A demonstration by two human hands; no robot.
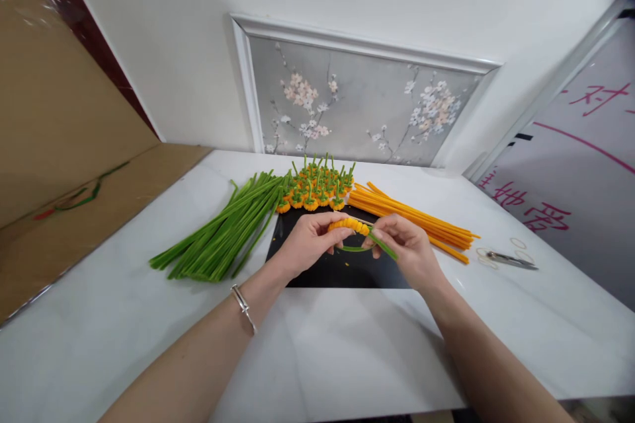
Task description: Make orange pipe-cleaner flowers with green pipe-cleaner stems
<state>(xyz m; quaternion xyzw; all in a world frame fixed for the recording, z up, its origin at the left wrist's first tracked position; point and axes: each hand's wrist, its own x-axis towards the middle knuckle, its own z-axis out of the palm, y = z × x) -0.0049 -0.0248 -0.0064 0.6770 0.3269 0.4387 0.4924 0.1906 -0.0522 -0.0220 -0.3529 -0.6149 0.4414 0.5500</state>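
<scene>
Above a black mat (342, 274), my left hand (317, 238) pinches a coiled orange pipe cleaner (350, 225), wound into a row of tight ridges. My right hand (401, 241) grips a green pipe cleaner (383, 244) close to the coil's right end. The green stem loops below the coil between both hands. Both sets of fingers are closed, and parts of the fingertips are hidden. Behind the hands stands a cluster of small orange pumpkin shapes (311, 200) with green stems pointing up.
Left of the mat lies a bundle of green pipe cleaners (218, 238). To the right are orange pipe cleaners (417, 215), then scissors (510, 260) with thin bands around them. A cardboard sheet (99, 211) borders the white table (317, 350) on the left; a wall rises behind.
</scene>
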